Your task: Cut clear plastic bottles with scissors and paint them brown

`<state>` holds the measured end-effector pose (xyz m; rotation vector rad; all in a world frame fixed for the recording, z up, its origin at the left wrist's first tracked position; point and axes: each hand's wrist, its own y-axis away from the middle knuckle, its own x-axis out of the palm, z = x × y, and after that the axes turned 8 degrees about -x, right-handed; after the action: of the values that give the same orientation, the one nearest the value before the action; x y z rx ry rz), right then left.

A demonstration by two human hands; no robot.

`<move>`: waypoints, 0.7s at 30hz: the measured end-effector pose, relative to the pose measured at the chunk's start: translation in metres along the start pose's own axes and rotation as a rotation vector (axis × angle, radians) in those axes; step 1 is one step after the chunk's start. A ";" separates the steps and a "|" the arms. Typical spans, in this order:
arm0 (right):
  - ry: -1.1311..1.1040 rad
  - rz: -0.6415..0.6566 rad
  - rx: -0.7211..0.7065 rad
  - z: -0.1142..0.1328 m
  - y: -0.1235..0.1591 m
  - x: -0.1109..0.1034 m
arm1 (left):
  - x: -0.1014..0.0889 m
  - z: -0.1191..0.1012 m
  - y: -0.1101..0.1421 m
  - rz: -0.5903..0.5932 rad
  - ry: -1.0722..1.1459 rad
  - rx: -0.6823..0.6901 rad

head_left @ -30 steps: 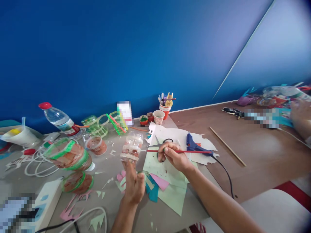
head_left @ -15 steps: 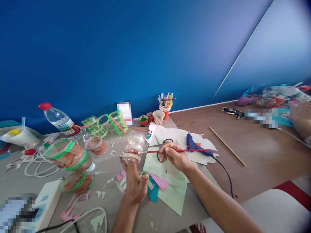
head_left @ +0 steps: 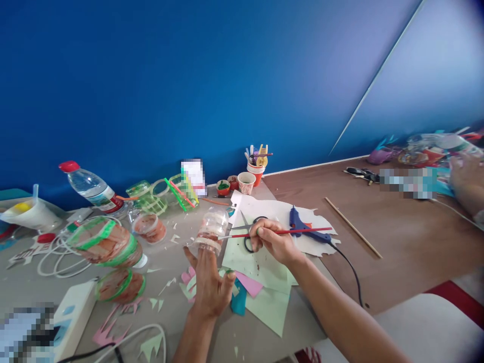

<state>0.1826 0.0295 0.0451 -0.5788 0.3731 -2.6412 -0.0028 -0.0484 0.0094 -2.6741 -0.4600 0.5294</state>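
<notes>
My left hand supports a clear plastic bottle piece from below. Some fingers are at or inside its lower end, and the thumb stands apart. A reddish-brown paint band runs round the ribbed piece. Pinched in my right hand is a red-handled paintbrush, its tip touching the painted band. Behind and below the right hand lie black-handled scissors on pale green paper. A blue glue gun rests on torn white paper to the right.
Painted bottle parts stand at left, near a red-capped water bottle and a power strip. Paint cups line the wall. A wooden stick lies on the brown table. Another person's hand is at far right.
The bottle piece has shifted slightly right and tilted a little, with my left fingers spread more at its base. The brush has risen slightly at its handle end and stays on the piece.
</notes>
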 end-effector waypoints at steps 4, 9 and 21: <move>-0.038 -0.048 0.003 0.005 -0.001 -0.002 | 0.000 -0.001 0.000 -0.016 -0.109 0.062; -0.057 -0.050 -0.006 0.006 -0.002 0.003 | 0.001 -0.007 -0.002 0.005 -0.065 -0.001; -0.031 -0.089 0.027 0.012 -0.003 0.000 | -0.004 -0.008 -0.001 0.114 -0.592 0.229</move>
<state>0.1867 0.0298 0.0564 -0.6411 0.3091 -2.7144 -0.0033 -0.0516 0.0173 -2.3004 -0.3725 1.3326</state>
